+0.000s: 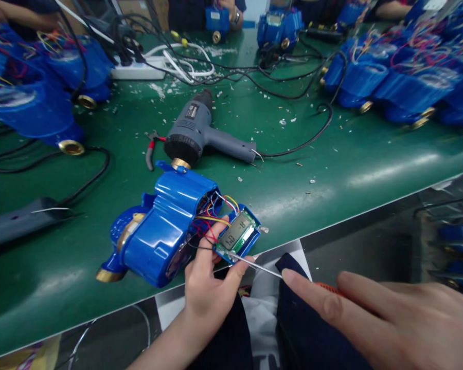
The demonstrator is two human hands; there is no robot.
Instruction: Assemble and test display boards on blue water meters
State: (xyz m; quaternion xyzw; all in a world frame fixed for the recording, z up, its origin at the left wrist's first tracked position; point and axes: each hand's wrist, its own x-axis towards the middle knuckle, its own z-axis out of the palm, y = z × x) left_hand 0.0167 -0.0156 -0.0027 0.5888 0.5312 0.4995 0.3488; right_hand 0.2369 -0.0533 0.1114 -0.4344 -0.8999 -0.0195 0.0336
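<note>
- Head view: blue meter housing [154, 241] lies by the tabletop's [285, 190] near edge; its open end contains colored wires [209, 209].
- Blue case [250, 245] contains the display board [237, 229]; left hand [208, 282] clamped on case.
- Right hand [389, 313] grips screwdriver [262, 269], tip at case.

Shows glossy plastic on the housing [154, 252] beside the left hand [205, 285], shiny metal on the screwdriver shaft [262, 268] ahead of the right hand [389, 316], and matt plastic on the heat gun [204, 134] beyond both
</note>
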